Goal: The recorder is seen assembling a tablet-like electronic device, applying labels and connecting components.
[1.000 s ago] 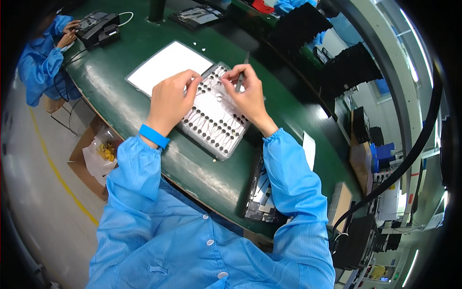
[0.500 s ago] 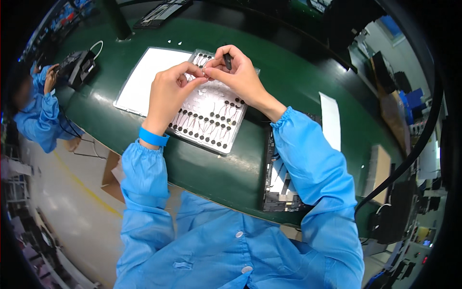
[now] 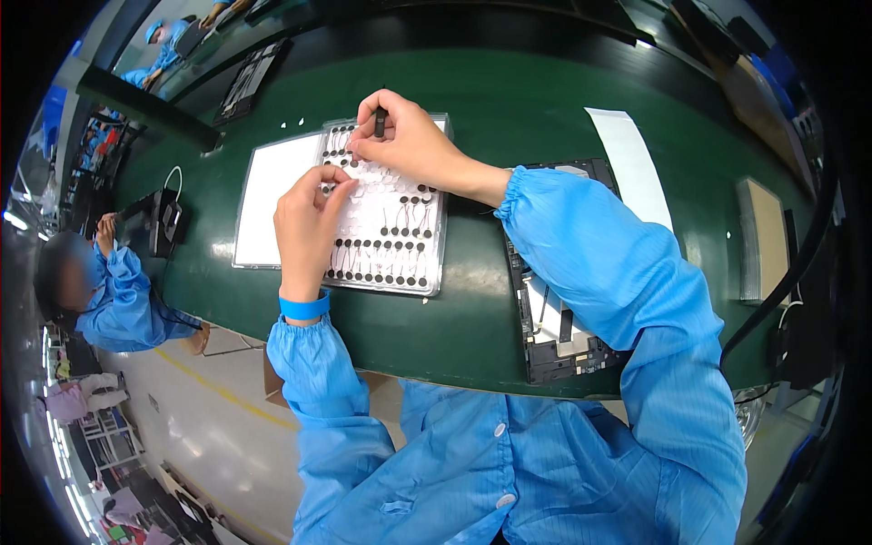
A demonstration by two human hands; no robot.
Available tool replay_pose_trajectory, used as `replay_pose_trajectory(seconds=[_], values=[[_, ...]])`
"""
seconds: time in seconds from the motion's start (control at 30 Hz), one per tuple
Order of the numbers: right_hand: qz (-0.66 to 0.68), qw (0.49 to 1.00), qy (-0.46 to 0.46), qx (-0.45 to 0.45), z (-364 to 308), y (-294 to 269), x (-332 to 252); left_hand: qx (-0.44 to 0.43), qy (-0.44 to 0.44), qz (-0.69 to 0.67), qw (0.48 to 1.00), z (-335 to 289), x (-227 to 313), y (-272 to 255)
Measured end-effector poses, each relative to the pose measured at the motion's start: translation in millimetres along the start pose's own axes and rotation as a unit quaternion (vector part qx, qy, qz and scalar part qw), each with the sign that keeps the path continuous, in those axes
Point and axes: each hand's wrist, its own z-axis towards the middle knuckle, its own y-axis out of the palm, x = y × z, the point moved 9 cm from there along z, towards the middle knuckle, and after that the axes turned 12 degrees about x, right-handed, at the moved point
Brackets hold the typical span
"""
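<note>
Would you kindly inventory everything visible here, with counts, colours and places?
Tray: one, white, centre
Round wired parts: many, black, in the tray
Panel: one, white, left of the tray
Tool: one, dark, in right hand
Open device: one, black, partly under right sleeve
Paper strip: one, white, beyond that sleeve
Board stack: one, beige, far right
Boxy device: one, black, far left
Flat device: one, dark, upper left
Table: one, green, under the tray
Other people: at least three, mostly in blue, left
Wristband: one, blue, left wrist
Sleeves: two, blue, both forearms
Left hand and right hand: two, bare, over tray
</note>
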Motion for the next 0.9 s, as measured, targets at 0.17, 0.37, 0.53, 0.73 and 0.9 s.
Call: replay_pose_trajectory(seconds=[0.17,0.37,0.53,0.73,0.9], values=[[-0.024,1.0,-0.009,0.002,-2.6,-0.9,-4.7,-0.012,0.001,0.018,1.0,-0.8,-1.9,0.0],[-0.008,0.999,-0.034,0.011,-8.2,-1.8,-23.4,0.068,-0.008,0.011,0.998,6.2,20.2,-6.1],[-0.009,0.995,-0.094,-0.034,-9.3,-21.2,-59.0,0.062,-0.019,-0.015,0.998,16.6,38.1,-0.7],[-0.065,0.996,-0.004,-0.06,-42.1,-101.6,-94.2,0.022,0.038,-0.199,0.979,16.9,119.3,30.0],[-0.045,0.996,0.067,-0.043,-84.2,-164.4,-86.6,0.005,0.2,-0.142,0.969,6.6,172.8,75.2]])
